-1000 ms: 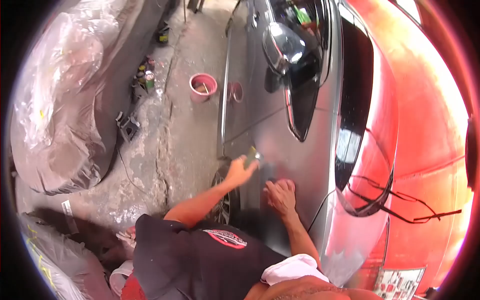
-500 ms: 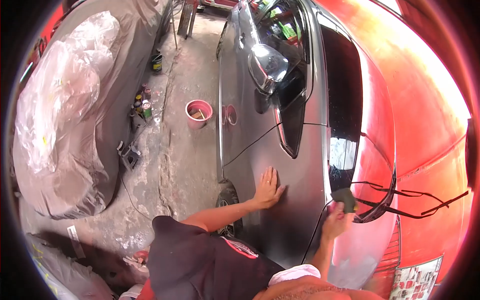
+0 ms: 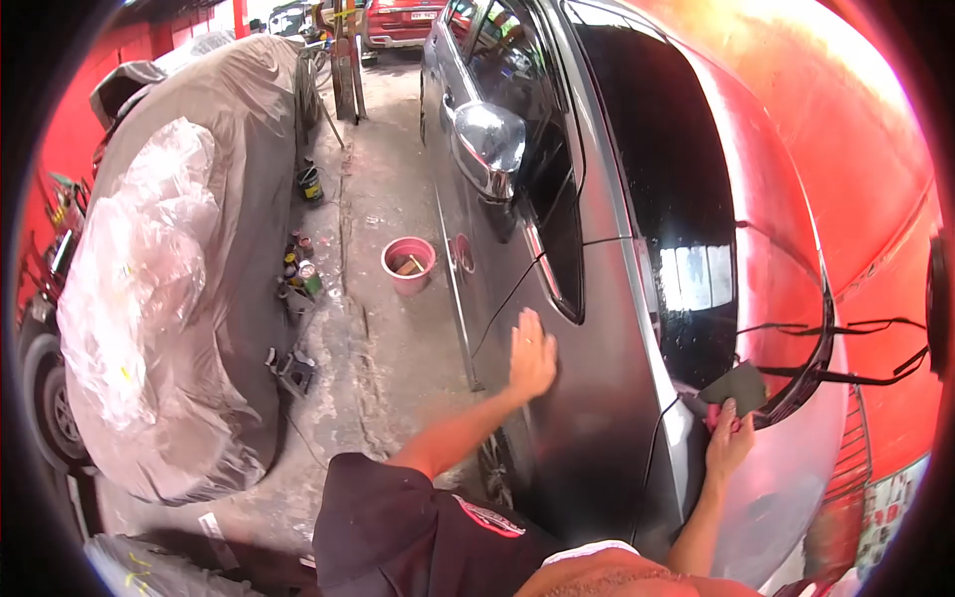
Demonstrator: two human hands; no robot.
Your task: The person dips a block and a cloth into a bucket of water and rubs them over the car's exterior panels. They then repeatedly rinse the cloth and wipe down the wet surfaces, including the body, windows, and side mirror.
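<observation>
My left hand (image 3: 533,356) lies flat on the dull grey front fender (image 3: 587,428) of a car, fingers stretched out and a ring on one of them. In my right hand (image 3: 731,443) is a dark grey-green piece of sandpaper (image 3: 738,388), with something small and pink showing under my fingers. That hand is over the corner between the windshield (image 3: 662,149) and the hood (image 3: 761,497). Black wiper arms (image 3: 875,376) stick out just beyond it. Farther up the car's side is a chrome door mirror (image 3: 489,144).
A pink bucket (image 3: 386,267) with small pieces inside stands on the rough concrete floor. Along the left is a car under a grey cover (image 3: 234,298) with clear plastic (image 3: 139,279) on top. Cans (image 3: 310,279) and a dark stand-like object (image 3: 293,373) sit beside it.
The view has tilted up, showing more of the garage's far end. My right hand has shifted slightly right with the sandpaper, which now shows more fully. My left hand stays flat on the fender.
</observation>
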